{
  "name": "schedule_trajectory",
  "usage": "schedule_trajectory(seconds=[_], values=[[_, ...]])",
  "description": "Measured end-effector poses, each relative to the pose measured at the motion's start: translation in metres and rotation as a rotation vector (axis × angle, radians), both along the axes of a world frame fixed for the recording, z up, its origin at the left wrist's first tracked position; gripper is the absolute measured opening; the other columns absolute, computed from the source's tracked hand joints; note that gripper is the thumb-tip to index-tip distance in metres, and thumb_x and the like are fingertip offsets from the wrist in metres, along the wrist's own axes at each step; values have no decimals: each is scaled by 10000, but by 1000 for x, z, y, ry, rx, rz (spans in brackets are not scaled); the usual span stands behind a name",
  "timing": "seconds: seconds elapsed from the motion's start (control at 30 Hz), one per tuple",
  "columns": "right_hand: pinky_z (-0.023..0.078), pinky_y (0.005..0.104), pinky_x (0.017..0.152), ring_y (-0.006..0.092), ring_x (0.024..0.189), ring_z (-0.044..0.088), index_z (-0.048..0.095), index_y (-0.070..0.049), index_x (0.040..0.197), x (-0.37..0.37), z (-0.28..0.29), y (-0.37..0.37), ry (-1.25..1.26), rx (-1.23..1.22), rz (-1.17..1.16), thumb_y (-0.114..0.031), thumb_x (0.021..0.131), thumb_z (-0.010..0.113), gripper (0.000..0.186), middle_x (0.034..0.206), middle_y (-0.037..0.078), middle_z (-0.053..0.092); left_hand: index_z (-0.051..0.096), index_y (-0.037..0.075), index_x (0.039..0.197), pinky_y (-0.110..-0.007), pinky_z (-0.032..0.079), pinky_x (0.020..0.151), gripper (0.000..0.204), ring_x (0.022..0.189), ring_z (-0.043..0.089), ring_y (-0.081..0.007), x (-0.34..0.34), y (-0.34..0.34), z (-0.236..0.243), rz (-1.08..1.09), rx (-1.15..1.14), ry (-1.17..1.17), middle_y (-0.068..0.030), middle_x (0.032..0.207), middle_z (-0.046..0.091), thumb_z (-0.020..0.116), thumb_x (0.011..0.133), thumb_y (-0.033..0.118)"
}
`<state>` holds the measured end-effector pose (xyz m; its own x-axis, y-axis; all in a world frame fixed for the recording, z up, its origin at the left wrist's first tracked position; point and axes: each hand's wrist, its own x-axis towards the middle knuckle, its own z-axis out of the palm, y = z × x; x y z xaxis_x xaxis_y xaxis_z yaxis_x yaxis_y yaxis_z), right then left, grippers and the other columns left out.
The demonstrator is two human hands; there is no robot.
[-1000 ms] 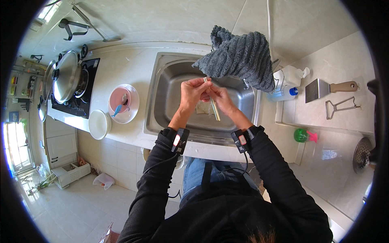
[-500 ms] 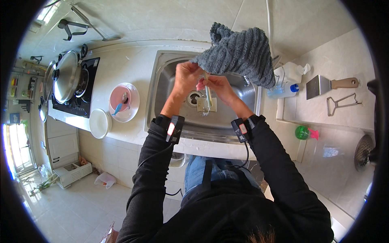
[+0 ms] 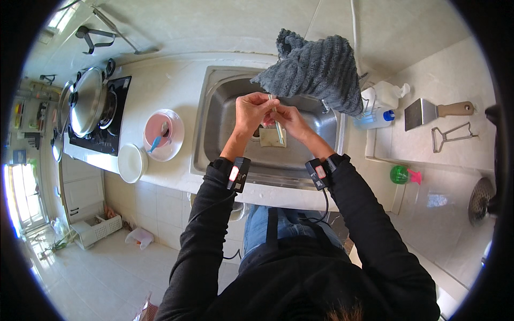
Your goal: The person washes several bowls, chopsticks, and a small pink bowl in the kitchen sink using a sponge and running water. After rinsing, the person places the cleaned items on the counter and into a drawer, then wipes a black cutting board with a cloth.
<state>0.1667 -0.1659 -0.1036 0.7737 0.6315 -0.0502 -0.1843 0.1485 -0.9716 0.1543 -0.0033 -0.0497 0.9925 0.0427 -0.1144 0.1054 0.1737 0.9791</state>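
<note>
over the steel sink (image 3: 201,136), your left hand (image 3: 251,113) pinches the top end of the pale chopsticks (image 3: 280,132), which slant down above a cream pad (image 3: 269,139) in the sink; your right hand (image 3: 290,120) presses its fingers on them just below. a grey ribbed towel (image 3: 313,72) hangs over the sink's far right part. you seem to be rinsing or rubbing the chopsticks; the next move likely calls for a firm left pinch while the right fingers slide downward
</note>
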Motion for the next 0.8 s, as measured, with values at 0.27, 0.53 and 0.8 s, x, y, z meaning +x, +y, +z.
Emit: schedule_trajectory(seconds=[0.27,0.53,0.8], values=[[474,243,814,77,898,601,679,-15,1037,1,0,-5,-196,-174,-65,-179,935,610,205,928,26,681,678,-51,865,-232,521,657,192,778,637,-98,-2,-1,10,-147,-20,-47,-85,859,702,659,894,138],[466,250,837,81,939,584,662,4,1068,7,7,12,-126,-104,-159,-147,955,570,210,973,16,674,696,8,966,-321,534,735,226,822,690,-208,-10,50,11,30,569,-206,-127,897,713,718,768,114],[486,268,846,115,911,619,661,-3,1042,5,12,21,-276,-83,-220,-135,971,518,207,957,48,684,723,90,956,-442,501,824,234,964,642,-348,-59,277,-44,217,1558,382,-189,994,677,595,816,227]])
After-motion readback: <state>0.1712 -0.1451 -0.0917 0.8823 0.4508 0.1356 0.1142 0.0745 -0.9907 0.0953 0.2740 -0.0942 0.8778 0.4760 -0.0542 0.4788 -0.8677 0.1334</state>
